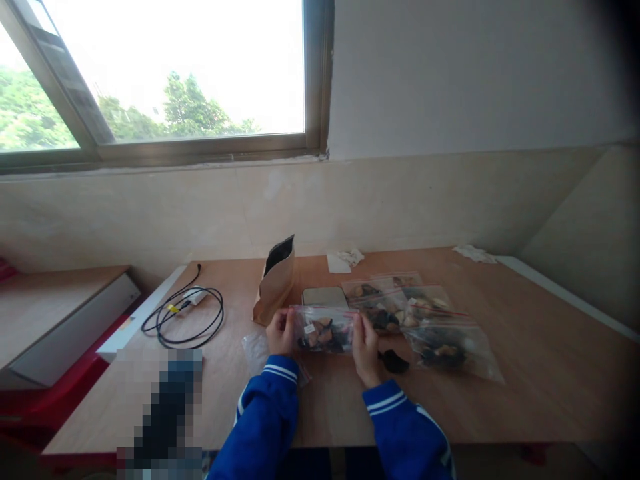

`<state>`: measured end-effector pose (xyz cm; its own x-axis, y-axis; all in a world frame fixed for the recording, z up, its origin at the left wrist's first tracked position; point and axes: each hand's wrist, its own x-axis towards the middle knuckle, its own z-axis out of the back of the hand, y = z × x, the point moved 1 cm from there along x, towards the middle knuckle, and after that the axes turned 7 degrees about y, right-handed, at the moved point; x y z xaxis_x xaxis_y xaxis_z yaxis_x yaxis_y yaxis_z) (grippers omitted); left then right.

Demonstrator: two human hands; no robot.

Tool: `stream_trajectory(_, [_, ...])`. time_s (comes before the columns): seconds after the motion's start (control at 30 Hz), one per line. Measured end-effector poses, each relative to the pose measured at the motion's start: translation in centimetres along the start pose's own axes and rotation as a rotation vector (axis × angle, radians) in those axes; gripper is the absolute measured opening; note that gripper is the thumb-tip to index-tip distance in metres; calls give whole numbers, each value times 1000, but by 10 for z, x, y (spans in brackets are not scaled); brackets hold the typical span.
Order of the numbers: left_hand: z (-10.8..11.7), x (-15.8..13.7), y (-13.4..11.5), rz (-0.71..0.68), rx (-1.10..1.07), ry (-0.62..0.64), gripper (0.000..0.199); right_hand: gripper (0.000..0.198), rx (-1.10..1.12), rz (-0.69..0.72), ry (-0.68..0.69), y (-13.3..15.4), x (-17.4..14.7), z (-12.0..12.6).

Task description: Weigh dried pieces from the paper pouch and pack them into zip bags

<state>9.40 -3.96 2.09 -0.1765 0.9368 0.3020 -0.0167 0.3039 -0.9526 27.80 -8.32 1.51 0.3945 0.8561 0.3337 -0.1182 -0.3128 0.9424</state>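
Note:
Between my two hands a clear zip bag (325,333) with a red seal line is stretched, holding brown and dark pieces and a small white label. My left hand (281,332) pinches its upper left corner, and my right hand (365,347) grips the upper right one. Just behind the bag lies a flat pale-topped rectangular object (324,297), partly hidden. Right of my right hand is a loose dark piece (394,361). Several more filled zip bags (443,350) lie beyond it. Near my left wrist is a crumpled clear bag (255,352).
An open brown paper bag (274,287) stands at the back, left of centre. A coiled black cable (190,319) lies on the left of the wooden table (330,417). White tissue (350,258) rests near the wall, another (474,253) farther right. A pixelated dark area covers the front left.

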Motion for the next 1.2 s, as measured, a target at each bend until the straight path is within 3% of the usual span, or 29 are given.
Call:
stream_trajectory(0.2, [3,2,-2,-26,83,-78,37,48,82,-27,8,-2,0,2])
stream_trajectory(0.43, [3,0,0,-39,61,-61,36,42,20,2,65,-2,0,3])
stream_trajectory(0.77, [1,-3,-6,-58,71,-4,37,42,-84,27,-37,-2,5,4])
stream_trajectory(1.03, [0,-5,0,-123,241,17,32,45,-92,24,-85,5,4,4])
stream_trajectory(1.2, [-2,-6,2,-98,174,33,34,41,-89,46,-84,7,3,5])
